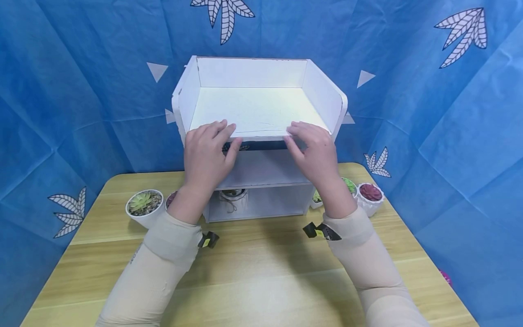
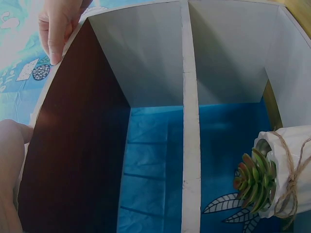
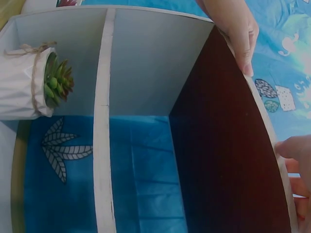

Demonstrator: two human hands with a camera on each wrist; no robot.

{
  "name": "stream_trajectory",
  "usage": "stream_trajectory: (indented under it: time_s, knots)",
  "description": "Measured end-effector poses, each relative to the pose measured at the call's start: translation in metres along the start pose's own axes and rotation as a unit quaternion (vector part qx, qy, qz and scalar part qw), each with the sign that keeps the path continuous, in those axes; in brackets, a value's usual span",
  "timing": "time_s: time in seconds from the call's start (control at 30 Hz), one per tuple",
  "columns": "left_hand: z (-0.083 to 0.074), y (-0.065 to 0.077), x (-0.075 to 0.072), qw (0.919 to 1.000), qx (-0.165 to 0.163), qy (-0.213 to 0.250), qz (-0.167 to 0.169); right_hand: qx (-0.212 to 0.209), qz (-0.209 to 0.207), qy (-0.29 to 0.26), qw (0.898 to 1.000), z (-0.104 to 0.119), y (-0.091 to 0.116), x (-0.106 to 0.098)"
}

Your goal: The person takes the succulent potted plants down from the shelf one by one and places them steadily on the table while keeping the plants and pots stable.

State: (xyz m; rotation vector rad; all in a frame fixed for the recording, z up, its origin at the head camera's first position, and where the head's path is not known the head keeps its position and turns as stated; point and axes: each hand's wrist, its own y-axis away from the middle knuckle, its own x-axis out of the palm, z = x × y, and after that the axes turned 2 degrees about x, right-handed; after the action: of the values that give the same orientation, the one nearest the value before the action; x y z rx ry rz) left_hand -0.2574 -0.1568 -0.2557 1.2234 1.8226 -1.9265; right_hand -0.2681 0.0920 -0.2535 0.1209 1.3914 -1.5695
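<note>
A white wooden shelf (image 1: 252,106) with raised sides and back stands on the table. My left hand (image 1: 206,156) grips the left part of its top board's front edge, fingers over the top and thumb at the front. Farther right along that edge, my right hand (image 1: 313,152) holds on in the same way. Both wrist views show the dark brown underside (image 2: 80,126) of the top board. In the bottom compartment sits a white pot (image 3: 22,85) tied with twine, holding a green, red-tipped succulent (image 2: 257,182).
Left of the shelf stands a white pot with a green succulent (image 1: 140,202); a purple one is partly hidden by my left wrist. A purple succulent (image 1: 371,192) and partly hidden green ones are at the right. Blue patterned cloth (image 1: 102,91) hangs behind the wooden table (image 1: 253,272).
</note>
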Motion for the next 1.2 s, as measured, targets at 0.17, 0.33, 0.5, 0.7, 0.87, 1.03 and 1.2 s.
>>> stream_trajectory:
  time_s: [0.17,0.33,0.5,0.7,0.87,1.03,1.2]
  knots:
    - [-0.001,0.0,0.0,1.0,-0.002,0.0,0.003,0.012,0.008,0.002,1.0,0.001,0.0,-0.001]
    - [-0.002,0.0,-0.002,1.0,-0.002,0.001,0.009,0.023,0.016,0.002,1.0,0.001,0.0,-0.002]
    - [-0.002,-0.001,-0.003,0.9999,-0.002,0.007,0.009,0.023,0.012,-0.002,1.0,0.001,-0.001,-0.003]
    - [-0.01,0.006,-0.008,0.9998,-0.011,0.0,0.014,0.024,0.019,-0.006,0.999,0.0,0.003,-0.009]
    - [-0.022,0.013,-0.014,0.9996,-0.021,-0.008,0.016,0.02,0.021,-0.008,1.0,-0.001,0.01,-0.017]
    - [-0.035,0.02,-0.019,0.9994,-0.027,-0.015,0.016,0.015,0.027,-0.009,0.999,-0.003,0.017,-0.025]
    - [-0.038,0.023,-0.021,0.9993,-0.026,-0.016,0.02,0.017,0.03,-0.005,0.999,-0.002,0.021,-0.027]
